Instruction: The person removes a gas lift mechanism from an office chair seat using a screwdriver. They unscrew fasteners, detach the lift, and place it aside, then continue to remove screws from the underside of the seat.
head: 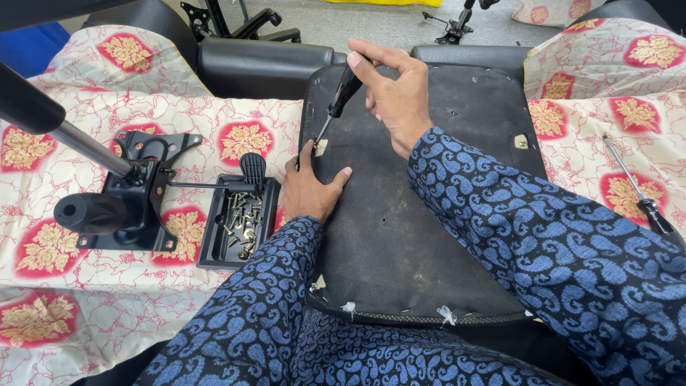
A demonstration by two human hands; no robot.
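My right hand (395, 93) grips the black handle of a screwdriver (337, 104), its tip pointing down at a small pale spot near the left edge of a black chair seat underside (400, 236). My left hand (309, 189) presses flat on the seat's left edge, just below the screwdriver tip, fingers spread. The seat lies upside down across my lap, with staples and torn fabric bits along its near rim. Both arms wear blue patterned sleeves.
A black tray (211, 246) holding several screws sits left of the seat. Beside it lies a black chair tilt mechanism (132, 193) with a gas cylinder and lever. A second screwdriver (639, 193) rests on the floral cloth at right. Black cushions and chair bases lie behind.
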